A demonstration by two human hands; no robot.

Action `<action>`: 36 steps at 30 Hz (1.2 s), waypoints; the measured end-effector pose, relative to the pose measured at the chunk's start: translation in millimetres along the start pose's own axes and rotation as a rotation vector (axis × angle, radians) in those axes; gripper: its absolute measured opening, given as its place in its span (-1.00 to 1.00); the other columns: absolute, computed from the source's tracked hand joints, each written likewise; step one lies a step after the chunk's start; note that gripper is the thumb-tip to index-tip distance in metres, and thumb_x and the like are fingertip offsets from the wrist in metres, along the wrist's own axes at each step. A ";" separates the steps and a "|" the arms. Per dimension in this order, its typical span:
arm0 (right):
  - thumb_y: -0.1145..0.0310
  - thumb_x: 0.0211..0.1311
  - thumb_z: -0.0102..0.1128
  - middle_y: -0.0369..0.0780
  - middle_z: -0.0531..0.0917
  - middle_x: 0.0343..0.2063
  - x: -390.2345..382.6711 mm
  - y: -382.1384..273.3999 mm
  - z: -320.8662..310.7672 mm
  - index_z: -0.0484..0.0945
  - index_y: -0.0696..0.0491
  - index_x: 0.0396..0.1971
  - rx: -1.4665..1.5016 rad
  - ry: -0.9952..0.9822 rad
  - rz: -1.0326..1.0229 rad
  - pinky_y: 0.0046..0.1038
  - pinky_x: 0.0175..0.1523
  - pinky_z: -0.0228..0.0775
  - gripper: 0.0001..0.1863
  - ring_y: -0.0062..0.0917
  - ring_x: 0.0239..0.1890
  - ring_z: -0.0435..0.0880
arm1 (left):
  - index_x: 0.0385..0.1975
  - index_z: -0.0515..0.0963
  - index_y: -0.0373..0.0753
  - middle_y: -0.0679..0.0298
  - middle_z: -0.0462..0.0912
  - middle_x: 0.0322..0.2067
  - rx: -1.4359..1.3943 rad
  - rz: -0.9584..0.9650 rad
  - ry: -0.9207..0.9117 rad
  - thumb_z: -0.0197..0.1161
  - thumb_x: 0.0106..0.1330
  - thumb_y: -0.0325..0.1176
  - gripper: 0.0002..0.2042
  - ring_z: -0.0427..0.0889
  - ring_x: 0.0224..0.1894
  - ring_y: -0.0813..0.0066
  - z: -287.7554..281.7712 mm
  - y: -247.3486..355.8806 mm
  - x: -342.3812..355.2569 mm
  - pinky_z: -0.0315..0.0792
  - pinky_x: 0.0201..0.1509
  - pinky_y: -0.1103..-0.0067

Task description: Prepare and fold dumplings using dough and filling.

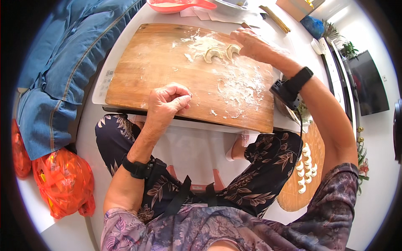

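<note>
A wooden board (167,58) dusted with flour lies in front of me. Over its near edge, my left hand (168,102) has its fingers curled and the thumb pressed to them; whether anything small is in the pinch is hidden. My right hand (256,45) reaches to the board's far right corner, its fingers bent and closed. A brown end (246,26) shows just beyond those fingers, but the rest is covered. Two folded dumplings, a left one (212,55) and a right one (233,51), sit beside the right hand. Loose flour (243,85) spreads over the board's right half.
At the far edge are a red ladle-shaped bowl (176,5) and a metal bowl (234,5). Chopsticks (276,19) lie at the far right. Lower right, a second wooden board (289,196) bears several dumplings (307,163). An orange plastic bag (63,182) stands at left.
</note>
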State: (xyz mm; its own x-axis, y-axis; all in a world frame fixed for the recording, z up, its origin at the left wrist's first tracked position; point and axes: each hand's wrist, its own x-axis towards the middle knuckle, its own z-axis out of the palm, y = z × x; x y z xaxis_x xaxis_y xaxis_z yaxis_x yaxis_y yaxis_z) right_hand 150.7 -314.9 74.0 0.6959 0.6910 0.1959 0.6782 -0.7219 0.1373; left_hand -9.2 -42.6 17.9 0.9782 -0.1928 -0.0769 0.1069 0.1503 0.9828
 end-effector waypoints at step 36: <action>0.53 0.27 0.01 -0.08 0.61 -0.18 -79.8 64.4 -112.1 0.49 0.19 -0.17 1.848 0.456 0.488 -0.35 0.08 0.49 -0.84 -0.37 -0.10 0.62 | -0.41 0.57 -0.35 0.32 0.53 -0.56 0.200 0.040 0.101 0.20 0.17 -0.50 -0.93 0.47 -0.54 0.68 5.6 5.1 -0.2 0.33 -0.50 0.76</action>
State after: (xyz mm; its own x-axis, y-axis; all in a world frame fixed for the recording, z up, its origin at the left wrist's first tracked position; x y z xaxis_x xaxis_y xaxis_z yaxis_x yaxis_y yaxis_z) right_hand 112.4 -420.7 176.1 0.9707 0.2007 0.1321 0.0653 0.3089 -0.9488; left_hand -9.9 -47.2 23.9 0.9949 -0.0913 -0.0436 0.0399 -0.0414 0.9983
